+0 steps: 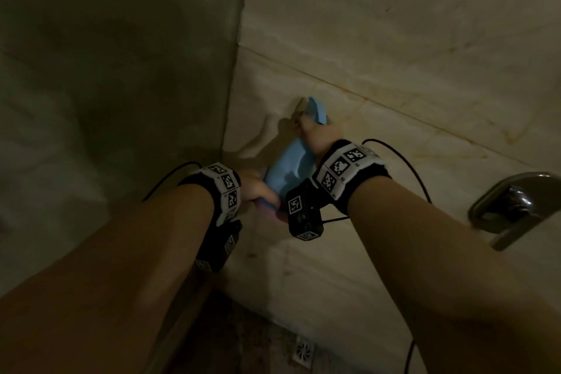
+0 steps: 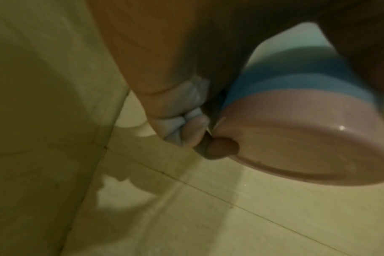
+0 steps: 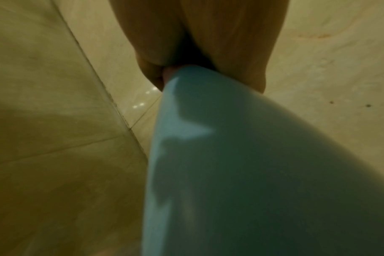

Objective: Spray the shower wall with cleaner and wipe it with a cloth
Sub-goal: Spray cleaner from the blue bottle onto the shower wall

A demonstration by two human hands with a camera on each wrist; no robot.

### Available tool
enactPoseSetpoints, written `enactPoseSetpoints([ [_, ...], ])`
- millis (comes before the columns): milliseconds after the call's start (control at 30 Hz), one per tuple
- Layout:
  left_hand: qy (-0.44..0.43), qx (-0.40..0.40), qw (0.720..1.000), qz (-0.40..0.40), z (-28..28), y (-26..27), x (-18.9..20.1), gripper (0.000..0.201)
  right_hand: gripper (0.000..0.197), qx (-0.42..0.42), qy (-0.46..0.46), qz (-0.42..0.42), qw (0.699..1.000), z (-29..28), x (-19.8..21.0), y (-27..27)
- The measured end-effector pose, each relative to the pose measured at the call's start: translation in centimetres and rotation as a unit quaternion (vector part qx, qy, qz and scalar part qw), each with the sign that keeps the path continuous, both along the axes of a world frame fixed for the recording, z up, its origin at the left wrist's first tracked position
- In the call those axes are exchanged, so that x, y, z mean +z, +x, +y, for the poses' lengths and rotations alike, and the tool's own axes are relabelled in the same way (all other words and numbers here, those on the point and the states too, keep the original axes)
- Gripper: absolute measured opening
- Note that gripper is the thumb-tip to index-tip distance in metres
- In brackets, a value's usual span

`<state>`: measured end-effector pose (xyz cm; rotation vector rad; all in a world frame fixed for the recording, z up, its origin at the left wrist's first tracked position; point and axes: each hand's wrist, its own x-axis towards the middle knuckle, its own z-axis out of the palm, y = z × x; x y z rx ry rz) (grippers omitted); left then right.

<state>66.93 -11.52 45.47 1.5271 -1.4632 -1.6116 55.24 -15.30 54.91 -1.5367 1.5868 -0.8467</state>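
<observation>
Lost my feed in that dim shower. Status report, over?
Right hand grips spray bottle neck, nozzle at wall. Left hand holds bottle base plus pale cloth. Nothing blocking; tap handle off right.

Your right hand hides the spray bottle neck; your left hand fingers are blurred behind its base.

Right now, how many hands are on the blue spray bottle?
2. The right hand grips the spray bottle near its top, and the left hand holds it at its base.
</observation>
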Motion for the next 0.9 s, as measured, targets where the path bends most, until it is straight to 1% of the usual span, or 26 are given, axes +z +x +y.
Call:
enactPoseSetpoints([
  [33,0.003,-0.003,1.0,-0.002,0.2,-0.3,-0.1,0.083,0.029,-0.004,-0.003,-0.001,1.0,0.0,-0.2,-0.2],
  [100,0.011,-0.012,1.0,-0.002,0.2,-0.8,-0.1,0.038,0.021,-0.007,-0.006,0.005,1.0,0.0,-0.5,-0.7],
  [133,0.018,-0.018,1.0,-0.005,0.2,-1.1,-0.1,0.024,0.019,-0.01,-0.005,0.009,1.0,-0.1,-0.6,-0.9],
  [167,0.023,-0.021,0.999,-0.011,0.0,-1.4,-0.1,0.018,0.018,-0.018,0.001,0.014,1.0,-0.2,-0.7,-1.2],
  [267,0.043,-0.031,0.998,-0.023,-0.3,-2.3,-0.2,0.027,0.022,-0.059,0.02,0.004,0.998,-0.6,-1.2,-1.9],
  [367,0.052,-0.041,0.998,-0.012,-0.5,-3.0,-0.4,0.015,0.038,-0.07,-0.002,-0.012,0.997,-0.7,-1.7,-2.5],
  [467,0.023,-0.003,0.999,-0.026,-0.7,-3.6,-0.6,0.016,0.04,-0.068,-0.019,-0.032,0.997,-0.6,-2.1,-3.1],
  [500,0.019,0.004,0.999,-0.027,-0.7,-3.8,-0.6,0.027,0.04,-0.067,-0.027,-0.043,0.996,-0.5,-2.3,-3.4],
  [567,0.025,0.004,0.999,-0.023,-0.9,-4.3,-0.5,0.061,0.041,-0.066,-0.046,-0.06,0.995,-0.4,-2.5,-3.7],
  [600,0.026,0.004,0.999,-0.033,-1.0,-4.6,-0.4,0.071,0.042,-0.068,-0.054,-0.063,0.994,-0.4,-2.5,-3.8],
  [633,0.022,0.004,0.999,-0.045,-1.1,-4.8,-0.3,0.071,0.042,-0.07,-0.062,-0.064,0.994,-0.4,-2.5,-3.9],
  [700,0.007,0.018,0.998,-0.059,-1.5,-5.2,0.1,0.055,0.04,-0.08,-0.079,-0.07,0.991,-0.4,-2.2,-4.3],
  [767,-0.011,0.03,0.997,-0.065,-2.1,-5.4,0.4,0.044,0.036,-0.091,-0.095,-0.074,0.989,-0.5,-1.8,-4.8],
  [833,-0.009,0.027,0.998,-0.054,-2.6,-5.7,0.7,0.035,0.033,-0.095,-0.104,-0.067,0.988,-0.7,-1.4,-5.3],
  [900,0.0,0.019,0.998,-0.053,-2.9,-6.1,0.9,0.019,0.034,-0.097,-0.097,-0.056,0.989,-0.8,-1.1,-5.8],
])
